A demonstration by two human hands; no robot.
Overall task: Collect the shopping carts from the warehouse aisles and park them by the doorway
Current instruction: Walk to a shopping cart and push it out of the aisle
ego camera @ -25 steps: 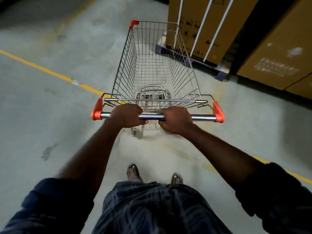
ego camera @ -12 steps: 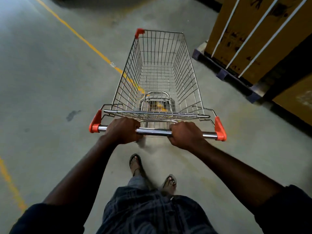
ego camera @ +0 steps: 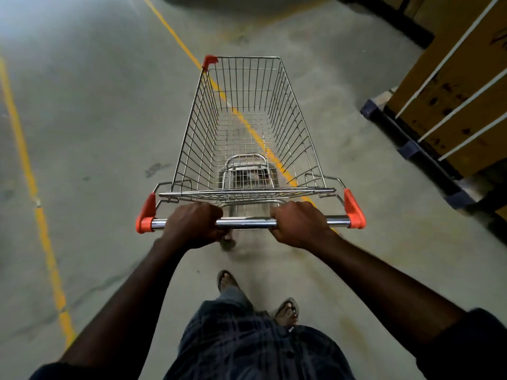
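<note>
Head view. Shopping cart (ego camera: 197, 138) stands on the concrete floor (ego camera: 96, 119), basket empty, nose pointing away from the person and straddling a diagonal yellow line (ego camera: 175, 34). Left hand (ego camera: 192, 224) and right hand (ego camera: 299, 224) are both on the chrome handle bar (ego camera: 247, 222), fingers wrapped around it, set a little apart near its middle. Strapped cardboard boxes (ego camera: 452, 86) on a dark pallet (ego camera: 411, 149) lie to the right, clear of the cart. No doorway in view.

Judgement: transport step, one cart being wheeled toward parking. Next move calls for steering straight ahead, keeping the right side off the pallet corner, until the doorway appears.
</note>
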